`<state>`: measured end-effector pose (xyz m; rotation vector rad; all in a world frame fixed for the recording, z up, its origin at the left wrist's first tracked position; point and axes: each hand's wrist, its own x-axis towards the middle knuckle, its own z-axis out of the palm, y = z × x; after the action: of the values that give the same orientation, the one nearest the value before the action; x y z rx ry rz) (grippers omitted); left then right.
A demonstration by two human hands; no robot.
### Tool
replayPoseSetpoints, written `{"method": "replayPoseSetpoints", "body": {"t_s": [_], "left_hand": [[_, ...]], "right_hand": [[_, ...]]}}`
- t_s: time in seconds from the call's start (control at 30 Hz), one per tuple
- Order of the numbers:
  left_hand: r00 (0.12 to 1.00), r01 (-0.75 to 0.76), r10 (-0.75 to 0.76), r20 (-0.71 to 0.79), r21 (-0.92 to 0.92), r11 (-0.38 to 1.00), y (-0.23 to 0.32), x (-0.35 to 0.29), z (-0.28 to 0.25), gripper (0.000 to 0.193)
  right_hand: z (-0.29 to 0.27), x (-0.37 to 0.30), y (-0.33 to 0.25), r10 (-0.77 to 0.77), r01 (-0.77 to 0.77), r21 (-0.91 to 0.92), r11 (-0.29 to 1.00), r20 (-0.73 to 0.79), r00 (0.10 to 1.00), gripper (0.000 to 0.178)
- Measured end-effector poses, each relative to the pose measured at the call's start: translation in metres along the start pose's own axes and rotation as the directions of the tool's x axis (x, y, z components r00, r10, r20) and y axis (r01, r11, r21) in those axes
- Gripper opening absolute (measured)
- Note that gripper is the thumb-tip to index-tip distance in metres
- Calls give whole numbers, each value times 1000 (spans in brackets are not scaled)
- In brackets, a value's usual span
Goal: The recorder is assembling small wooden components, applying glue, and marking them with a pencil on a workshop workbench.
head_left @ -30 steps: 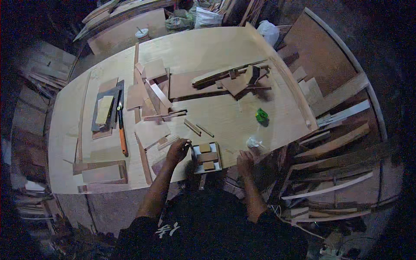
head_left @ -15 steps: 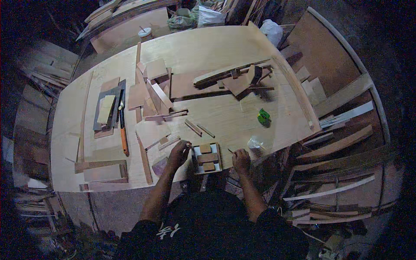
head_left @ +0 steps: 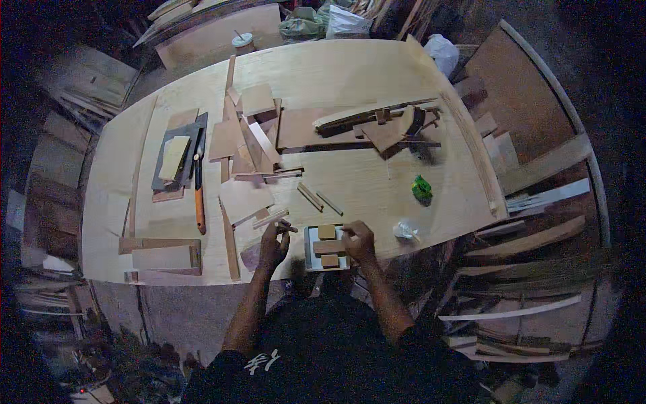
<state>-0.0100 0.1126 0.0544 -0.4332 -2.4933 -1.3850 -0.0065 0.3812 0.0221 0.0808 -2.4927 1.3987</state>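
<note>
In front of me at the table's near edge sits a small shallow tray [head_left: 310, 258] with a white base and thin sides. Three wooden blocks lie in it: a small yellowish one [head_left: 327, 232], a longer brown one [head_left: 329, 248] across the middle, and another small one [head_left: 330, 260]. My left hand [head_left: 272, 248] is closed on a short wooden strip [head_left: 288, 227], left of the tray. My right hand [head_left: 359, 241] is at the tray's upper right edge, fingers pinched; what they hold is hidden.
Two thin sticks [head_left: 311, 197] lie beyond the tray. Wood offcuts [head_left: 252, 145] pile up mid-table, with an orange-handled tool [head_left: 199, 202] to their left. A green object [head_left: 421, 190] and a crumpled clear plastic piece [head_left: 405, 230] lie at right. Boards [head_left: 538, 236] stack beside the table.
My right hand has moved left to the tray's edge; a thin piece showed in its fingers before. My left hand has turned, showing more of the strip. The whole view has shifted slightly.
</note>
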Motion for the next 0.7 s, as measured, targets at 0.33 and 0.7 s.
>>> {"method": "replayPoseSetpoints", "body": {"t_s": [0.33, 0.7], "left_hand": [[768, 401, -641, 11, -788, 467, -54, -28, 27, 17], [832, 79, -467, 299, -898, -433, -134, -59, 30, 28]], "right_hand": [[51, 33, -19, -136, 131, 39, 991, 270, 953, 18], [47, 26, -35, -78, 64, 68, 996, 228, 971, 18]]}}
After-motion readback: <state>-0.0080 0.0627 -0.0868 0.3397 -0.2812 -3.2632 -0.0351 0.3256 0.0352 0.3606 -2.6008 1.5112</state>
